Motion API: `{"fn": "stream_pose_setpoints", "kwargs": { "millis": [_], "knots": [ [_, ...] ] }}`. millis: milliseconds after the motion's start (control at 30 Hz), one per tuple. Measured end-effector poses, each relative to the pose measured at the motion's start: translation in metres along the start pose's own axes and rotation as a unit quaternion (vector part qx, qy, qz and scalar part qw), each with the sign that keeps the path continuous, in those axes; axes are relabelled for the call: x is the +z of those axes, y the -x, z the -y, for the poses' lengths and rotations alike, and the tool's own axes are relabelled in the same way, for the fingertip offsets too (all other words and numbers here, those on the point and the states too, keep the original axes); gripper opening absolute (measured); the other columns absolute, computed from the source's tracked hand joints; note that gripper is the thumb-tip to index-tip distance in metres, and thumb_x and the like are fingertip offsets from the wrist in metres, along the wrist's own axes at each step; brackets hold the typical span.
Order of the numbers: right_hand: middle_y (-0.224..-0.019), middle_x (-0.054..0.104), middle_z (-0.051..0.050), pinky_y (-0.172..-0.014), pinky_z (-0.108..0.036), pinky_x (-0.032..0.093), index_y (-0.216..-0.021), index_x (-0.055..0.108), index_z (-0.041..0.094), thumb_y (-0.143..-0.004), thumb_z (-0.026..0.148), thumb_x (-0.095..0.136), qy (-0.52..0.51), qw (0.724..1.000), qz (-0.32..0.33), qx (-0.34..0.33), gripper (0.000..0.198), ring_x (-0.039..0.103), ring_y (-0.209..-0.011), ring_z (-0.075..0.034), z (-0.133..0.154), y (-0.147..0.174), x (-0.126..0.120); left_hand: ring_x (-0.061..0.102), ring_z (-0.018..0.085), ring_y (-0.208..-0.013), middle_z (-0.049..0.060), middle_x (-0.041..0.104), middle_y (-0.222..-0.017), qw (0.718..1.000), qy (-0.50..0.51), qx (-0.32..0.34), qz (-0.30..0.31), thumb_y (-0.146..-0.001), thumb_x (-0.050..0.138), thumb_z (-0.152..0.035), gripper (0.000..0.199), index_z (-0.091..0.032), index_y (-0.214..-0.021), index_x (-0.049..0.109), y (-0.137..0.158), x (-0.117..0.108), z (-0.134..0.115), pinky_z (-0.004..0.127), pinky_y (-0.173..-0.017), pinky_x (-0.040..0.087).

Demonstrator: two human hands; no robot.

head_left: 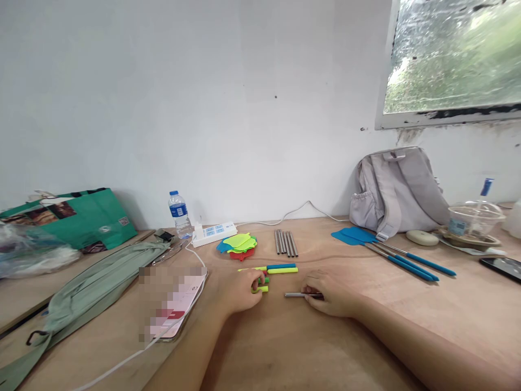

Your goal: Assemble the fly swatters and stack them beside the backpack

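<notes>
My left hand (pixel 244 291) is closed at the table's middle, its curled fingers around a yellow-green plastic handle tube (pixel 262 289). Right beside its fingertips is a green tube (pixel 265 281). Just beyond lie a blue tube (pixel 280 266) and a long yellow-green tube (pixel 282 270). My right hand (pixel 330 293) grips a thin metal rod (pixel 293 295), whose bare end points left toward the tubes; the other end is hidden under the palm. Farther back, several metal rods (pixel 286 244) lie side by side, left of which is a pile of coloured flat plastic heads (pixel 241 244).
Blue fly swatters (pixel 401 259) lie at right, before a grey backpack (pixel 396 190) and a plastic cup (pixel 474 217). At left are a phone (pixel 179 304) crossed by a white cable, a green strap bag (pixel 101 288), a water bottle (pixel 178 212) and a power strip (pixel 214 233).
</notes>
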State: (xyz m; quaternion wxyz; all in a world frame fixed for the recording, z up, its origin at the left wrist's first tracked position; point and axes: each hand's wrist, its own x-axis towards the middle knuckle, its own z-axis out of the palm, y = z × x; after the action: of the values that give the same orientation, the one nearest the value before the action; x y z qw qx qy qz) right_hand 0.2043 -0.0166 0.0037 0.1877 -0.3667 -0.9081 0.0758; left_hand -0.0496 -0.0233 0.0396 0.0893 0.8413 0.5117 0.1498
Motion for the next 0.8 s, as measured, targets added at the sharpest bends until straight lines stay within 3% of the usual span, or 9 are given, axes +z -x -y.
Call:
{"fn": "stream_pose_setpoints", "kwargs": {
  "millis": [100,333,800],
  "knots": [
    [-0.085,0.060,-0.003,-0.067,-0.025,0.037,-0.086,0.056,0.019,-0.078,0.023,0.044,0.004,1.000,0.002,0.001,0.016,0.052,-0.077,-0.015,0.005,-0.002,0.003,0.047,0.012,-0.055,-0.002,0.055,-0.062,0.999,-0.004,-0.013,0.051,-0.068,0.048,-0.024,0.011,-0.020,-0.074,0.056,0.000,0.000,-0.005,0.022,-0.048,0.025],
    [-0.091,0.058,-0.006,-0.071,-0.026,0.039,-0.091,0.058,0.019,-0.085,0.028,0.037,0.027,0.999,-0.010,0.029,0.023,0.052,-0.084,-0.017,0.024,-0.013,0.016,0.045,0.011,-0.056,-0.002,0.051,-0.061,0.996,-0.002,0.018,0.086,-0.072,0.045,-0.026,0.015,-0.020,-0.074,0.059,-0.003,0.006,-0.003,0.021,-0.048,0.025],
    [-0.096,0.056,-0.005,-0.070,-0.028,0.041,-0.092,0.055,0.020,-0.088,0.031,0.032,0.013,0.999,-0.012,0.047,0.026,0.054,-0.084,-0.017,0.016,-0.010,0.016,0.052,0.014,-0.080,0.000,0.057,-0.090,0.990,0.011,0.119,0.075,-0.079,0.048,-0.030,0.015,-0.023,-0.086,0.059,-0.003,0.012,-0.002,0.021,-0.064,0.037]
  ]
}}
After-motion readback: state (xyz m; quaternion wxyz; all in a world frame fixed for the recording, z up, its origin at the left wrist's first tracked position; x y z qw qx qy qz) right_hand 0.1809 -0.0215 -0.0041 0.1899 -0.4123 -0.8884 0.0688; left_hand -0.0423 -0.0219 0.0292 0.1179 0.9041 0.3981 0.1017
